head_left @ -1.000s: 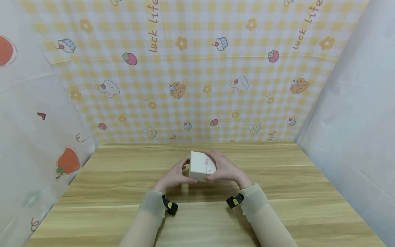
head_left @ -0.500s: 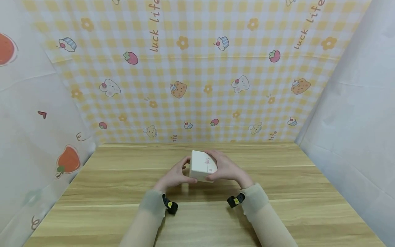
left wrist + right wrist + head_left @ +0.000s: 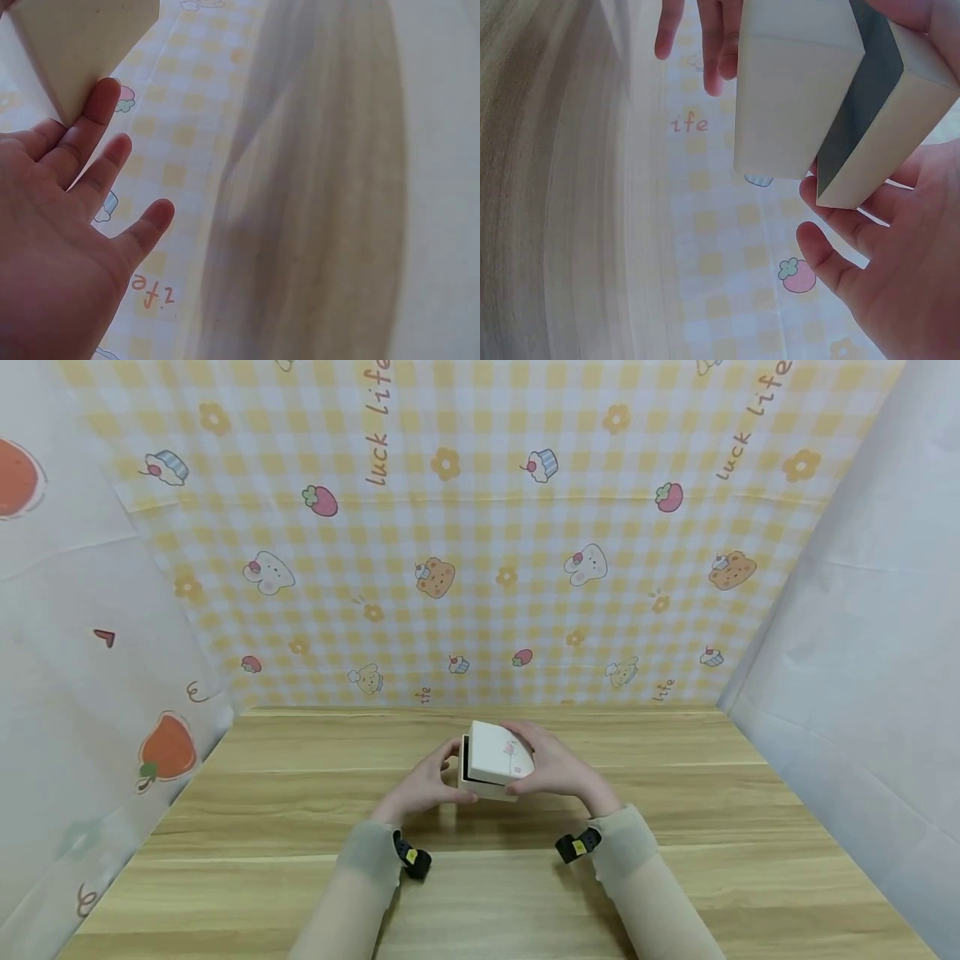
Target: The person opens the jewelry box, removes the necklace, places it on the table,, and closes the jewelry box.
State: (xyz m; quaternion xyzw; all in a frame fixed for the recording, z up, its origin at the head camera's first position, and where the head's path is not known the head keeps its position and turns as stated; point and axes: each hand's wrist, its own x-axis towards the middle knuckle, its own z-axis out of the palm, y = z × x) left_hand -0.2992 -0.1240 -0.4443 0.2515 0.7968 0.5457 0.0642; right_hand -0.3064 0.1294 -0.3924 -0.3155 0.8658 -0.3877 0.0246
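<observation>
A small white box is held up between my two hands, its lid partly off. The box lid (image 3: pixel 493 750), printed with a pink flower, tilts over the box base (image 3: pixel 489 792), and a dark gap shows at the left and front. My right hand (image 3: pixel 558 767) grips the lid, thumb at the front and fingers behind. On the other side my left hand (image 3: pixel 426 785) holds the base between thumb and fingers. Seen from the right wrist, the lid (image 3: pixel 892 135) has a dark inside and stands at an angle to the base (image 3: pixel 795 105). What the base contains is hidden.
A wooden table (image 3: pixel 480 902) lies below the hands. Behind it hangs a yellow checked cloth (image 3: pixel 480 527) with cartoon prints. Pale cloths (image 3: pixel 862 652) close off both sides. Each wrist wears a black strap with a small camera (image 3: pixel 416 862).
The lid has risen a little and shifted right with my right hand, opening a dark gap above the base. My left hand stays almost where it was.
</observation>
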